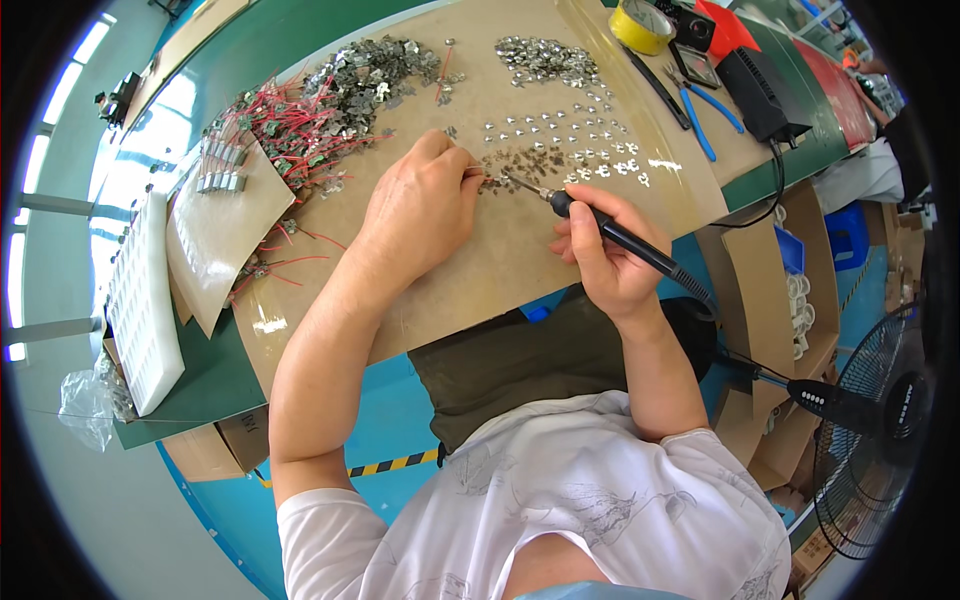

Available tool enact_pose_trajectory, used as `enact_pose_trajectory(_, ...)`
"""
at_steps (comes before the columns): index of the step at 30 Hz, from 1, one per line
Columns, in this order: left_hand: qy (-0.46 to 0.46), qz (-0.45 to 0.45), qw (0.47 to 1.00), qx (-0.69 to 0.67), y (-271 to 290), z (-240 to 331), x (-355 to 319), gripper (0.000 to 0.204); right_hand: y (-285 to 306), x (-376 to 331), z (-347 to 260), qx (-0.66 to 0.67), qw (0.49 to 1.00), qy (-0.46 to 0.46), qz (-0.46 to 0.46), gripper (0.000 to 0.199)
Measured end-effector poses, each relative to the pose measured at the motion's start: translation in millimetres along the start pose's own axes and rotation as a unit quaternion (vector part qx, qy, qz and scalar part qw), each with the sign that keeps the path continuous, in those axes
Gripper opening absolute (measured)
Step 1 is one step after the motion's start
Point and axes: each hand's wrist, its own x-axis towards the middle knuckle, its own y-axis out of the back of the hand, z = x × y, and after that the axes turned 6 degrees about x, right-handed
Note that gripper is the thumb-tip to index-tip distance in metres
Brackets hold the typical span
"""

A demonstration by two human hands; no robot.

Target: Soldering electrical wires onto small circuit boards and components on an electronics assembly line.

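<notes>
Right hand (598,258) clamped round black soldering iron (600,226), tip aimed toward 10 o'clock at small metal part (493,180). Left hand (425,205) rests flat on brown mat (500,270), fingertips pinching that part; grip itself too small to make out. Rows of silver clips (570,150) at 1 o'clock. Red-wired pieces (290,130) heaped at 10 o'clock. Blue pliers (705,115) at 2 o'clock, partly blurred.

1. Single view, head-mounted, looking steeply down over the person's chest onto the workbench (520,250).
2. Fisheye: straight edges bow toward the rim.
3. Range close; both forearms enter from the lower edge.
4. The grip on the soldering iron (610,232) sits just right of centre.
</notes>
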Motion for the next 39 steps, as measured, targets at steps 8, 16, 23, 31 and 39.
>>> enact_pose_trajectory(8,0.011,0.015,1.0,0.007,1.3,1.7,2.0,0.015,-2.1,6.2,-4.3,0.04,0.998,-0.046,0.011,0.023)
enact_pose_trajectory(16,0.004,0.014,1.0,0.022,0.0,-0.9,-0.8,0.016,-14.1,80.1,-25.3,0.032,0.995,-0.022,-0.094,0.026)
enact_pose_trajectory(23,-0.044,0.041,0.998,0.036,-6.4,-8.6,-6.5,0.016,-62.5,152.6,20.3,-0.116,0.927,0.201,-0.295,0.029)
enact_pose_trajectory(31,-0.039,0.013,0.999,0.006,-15.3,-9.0,0.4,0.015,-61.9,139.7,15.6,-0.116,0.933,0.124,-0.318,0.035)
enact_pose_trajectory(39,-0.05,0.02,0.998,0.03,-13.9,-9.9,-8.2,0.016,-69.0,131.0,19.6,-0.095,0.932,0.146,-0.318,0.034)
